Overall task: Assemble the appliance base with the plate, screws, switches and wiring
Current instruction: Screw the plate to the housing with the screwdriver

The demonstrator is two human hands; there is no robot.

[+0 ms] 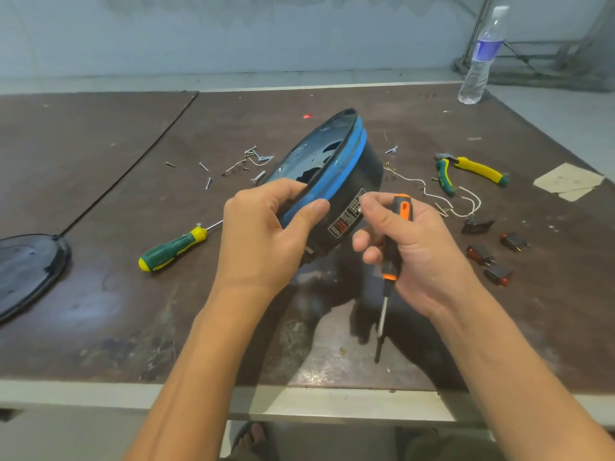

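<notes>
You work at a scuffed brown table set before a pale wall. Your left hand grips the rim of the appliance base, which is tilted up mid-table. Your right hand curls round one orange screwdriver. Around you lie one green screwdriver, one plate far left, loose screws, one pair of pliers, white wiring and four switches. One bottle stands far right.
</notes>
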